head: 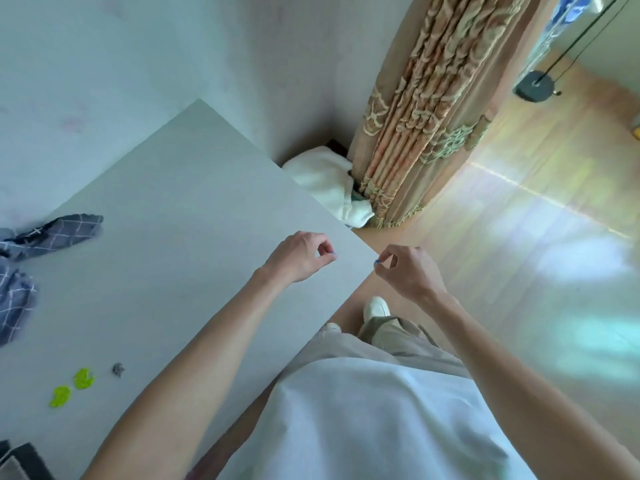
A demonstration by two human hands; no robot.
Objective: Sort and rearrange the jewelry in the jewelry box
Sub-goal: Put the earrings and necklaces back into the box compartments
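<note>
My left hand (300,256) hovers over the right corner of the grey table (180,209), thumb and forefinger pinched together. My right hand (405,270) is just past the table edge, above the floor, pinched the same way and facing the left one. A tiny blue spot shows at each pinch, and I see nothing strung between the hands. Two neon green jewelry pieces (83,378) (60,396) and a small grey piece (118,369) lie on the table at the lower left. A dark box corner (20,460) pokes in at the bottom left.
A blue checked cloth (41,237) lies crumpled at the table's left edge. White fabric (325,181) is heaped on the floor by a patterned curtain (426,109). A wooden floor (519,220) stretches to the right, with a round black stand base (535,85) far off.
</note>
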